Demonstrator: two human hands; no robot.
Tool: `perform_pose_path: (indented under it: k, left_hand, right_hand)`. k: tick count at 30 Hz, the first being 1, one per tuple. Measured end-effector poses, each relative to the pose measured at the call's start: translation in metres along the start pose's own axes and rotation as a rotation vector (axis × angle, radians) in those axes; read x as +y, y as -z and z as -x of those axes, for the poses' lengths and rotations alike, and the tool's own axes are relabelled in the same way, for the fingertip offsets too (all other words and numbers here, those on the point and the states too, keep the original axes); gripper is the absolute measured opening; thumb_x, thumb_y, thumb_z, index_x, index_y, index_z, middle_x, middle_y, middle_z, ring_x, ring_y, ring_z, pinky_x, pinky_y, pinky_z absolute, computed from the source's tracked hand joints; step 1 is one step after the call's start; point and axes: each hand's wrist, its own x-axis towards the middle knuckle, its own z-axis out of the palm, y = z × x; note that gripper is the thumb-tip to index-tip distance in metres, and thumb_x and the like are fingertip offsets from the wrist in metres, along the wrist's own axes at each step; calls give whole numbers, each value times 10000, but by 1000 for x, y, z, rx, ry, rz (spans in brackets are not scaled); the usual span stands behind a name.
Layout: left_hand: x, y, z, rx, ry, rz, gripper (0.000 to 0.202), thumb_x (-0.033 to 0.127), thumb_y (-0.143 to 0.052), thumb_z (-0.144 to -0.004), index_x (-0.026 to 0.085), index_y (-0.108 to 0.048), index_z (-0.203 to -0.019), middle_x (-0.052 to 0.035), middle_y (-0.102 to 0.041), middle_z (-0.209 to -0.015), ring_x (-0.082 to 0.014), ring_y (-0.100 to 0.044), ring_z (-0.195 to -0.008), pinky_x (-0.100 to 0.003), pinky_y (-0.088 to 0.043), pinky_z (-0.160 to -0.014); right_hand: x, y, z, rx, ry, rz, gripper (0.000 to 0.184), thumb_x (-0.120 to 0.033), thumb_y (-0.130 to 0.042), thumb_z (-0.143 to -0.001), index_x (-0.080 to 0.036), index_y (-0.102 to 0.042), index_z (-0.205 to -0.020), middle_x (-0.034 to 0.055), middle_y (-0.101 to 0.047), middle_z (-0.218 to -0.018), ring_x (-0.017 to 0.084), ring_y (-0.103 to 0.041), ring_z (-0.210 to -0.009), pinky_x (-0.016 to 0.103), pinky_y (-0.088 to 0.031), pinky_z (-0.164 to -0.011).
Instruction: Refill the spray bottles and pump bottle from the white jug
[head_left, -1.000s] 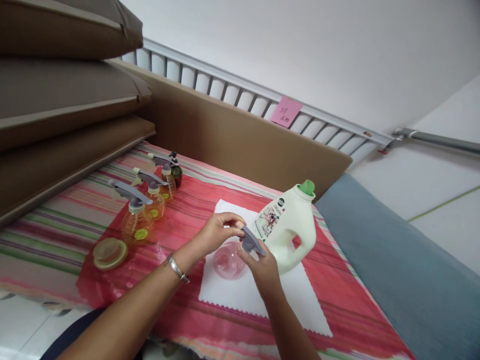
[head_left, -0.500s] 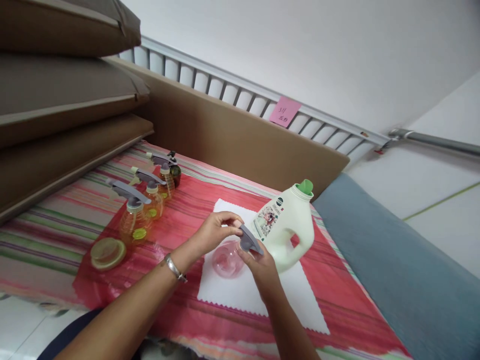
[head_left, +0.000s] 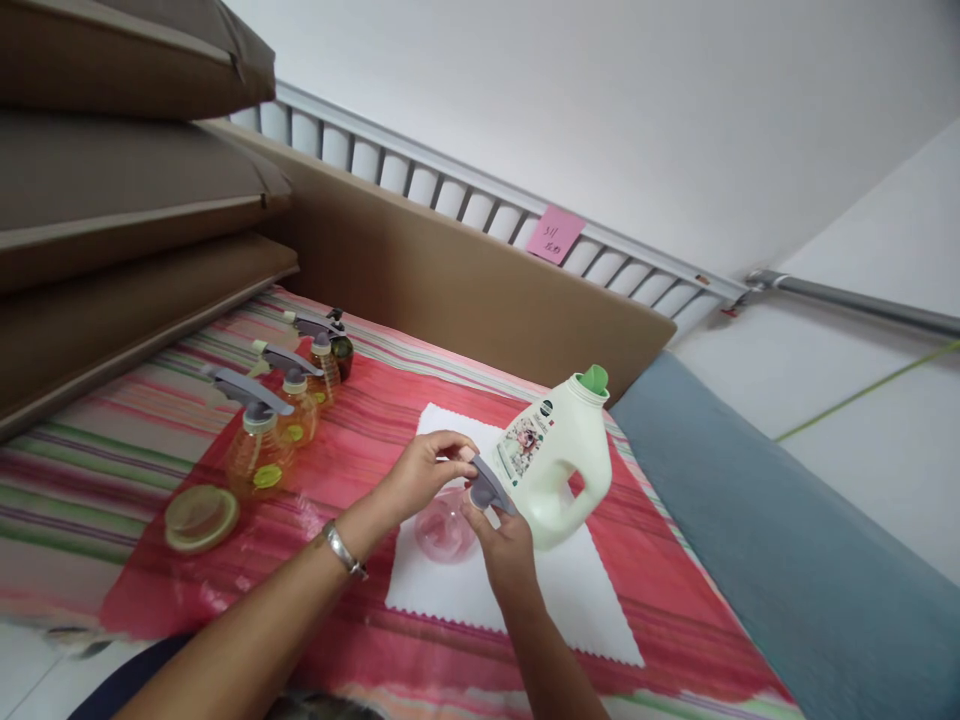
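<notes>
A grey trigger sprayer (head_left: 489, 484) with a pale pink nozzle is between my two hands. My left hand (head_left: 426, 474) pinches its nozzle end between thumb and fingertips. Around the sprayer's collar and rear end, the fingers of my right hand (head_left: 508, 556) are closed. Just left of the collar is a clear pink round bottle (head_left: 442, 532) over the white cloth (head_left: 435, 590); my fingers cover its neck, and the join with the sprayer is hidden. Close behind my right hand stands a pale green jug (head_left: 574, 440) with a handle and a green cap.
Several amber bottles with grey sprayers (head_left: 259, 440) stand at the left, near a round yellowish lid (head_left: 201, 518). A dark bottle (head_left: 342, 352) is behind them. Stacked brown cushions (head_left: 135, 180) rise at far left. A brown board (head_left: 450, 275) borders the back, and a blue-grey surface (head_left: 750, 500) the right.
The view has shifted slightly, so everything sits a little further left. Both hands keep their hold on the sprayer, with only a slight change in its tilt.
</notes>
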Motion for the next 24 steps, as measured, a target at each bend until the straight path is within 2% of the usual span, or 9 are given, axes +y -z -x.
perform_pose_path:
  k: [2,5,9,11,13,15,17,20,24]
  left_hand:
    - [2,1,0,-2,4,-11,147,125,-683,-604,136,-636,-742,33,-578,-655,-106,-563,-633,-234,-471,-640]
    - [4,3,-1,0,-3,-36,138,138,-684,-607,137,-635,-736,28,-580,-658,-112,-564,-647,-236,-464,-650]
    - [4,6,-3,-5,-32,-150,116,164,-673,-637,143,-642,-747,9,-606,-689,-135,-574,-690,-256,-462,-687]
    - [3,5,-2,1,-48,-212,129,178,-668,-651,152,-645,-775,0,-618,-715,-147,-580,-715,-262,-464,-702]
    - [1,4,-2,8,-60,-260,168,197,-664,-660,165,-648,-824,-4,-625,-746,-154,-586,-737,-267,-467,-714]
    - [0,3,-1,-5,-49,-313,232,221,-670,-664,178,-644,-891,4,-611,-727,-155,-586,-717,-266,-471,-694]
    - [-1,4,1,-32,-58,-348,301,250,-678,-668,190,-628,-959,9,-603,-713,-159,-588,-712,-273,-479,-696]
    - [-1,11,2,-73,-68,-378,367,320,-666,-699,197,-598,-1038,-8,-625,-750,-169,-602,-740,-288,-488,-734]
    - [-1,23,-2,17,-43,-446,407,433,-643,-709,190,-607,-1033,-29,-654,-796,-180,-613,-785,-260,-492,-729]
  right_hand:
    - [2,6,-2,-66,-11,4,341,-337,-632,-716,-176,-630,-1016,46,-686,-963,236,-599,-948,370,-459,-856]
    - [-1,28,-6,-159,-47,47,434,-312,-659,-675,-196,-597,-1089,57,-663,-1068,249,-599,-992,407,-444,-896]
    - [-27,52,-7,-24,-60,148,459,-375,-573,-724,-186,-553,-1143,114,-630,-1133,254,-608,-974,402,-457,-865]
    - [-47,50,-5,-42,37,313,422,-370,-551,-751,-188,-564,-1131,106,-632,-1116,233,-602,-953,364,-444,-858]
    - [-65,39,-6,-137,148,531,342,-321,-580,-745,-217,-603,-1070,70,-652,-1057,216,-586,-946,329,-421,-841]
    - [-77,31,-9,-174,178,665,196,-289,-597,-734,-221,-649,-910,42,-672,-916,204,-589,-865,298,-415,-751]
    - [-84,32,-10,-158,173,699,87,-272,-614,-713,-208,-649,-761,21,-663,-797,186,-588,-767,268,-394,-655]
    - [-96,61,-2,-150,159,658,81,-269,-610,-705,-196,-631,-674,0,-650,-730,156,-580,-692,239,-362,-586]
    - [-122,143,14,-289,37,339,134,-198,-498,-739,-191,-630,-720,-3,-690,-729,165,-622,-726,248,-418,-654]
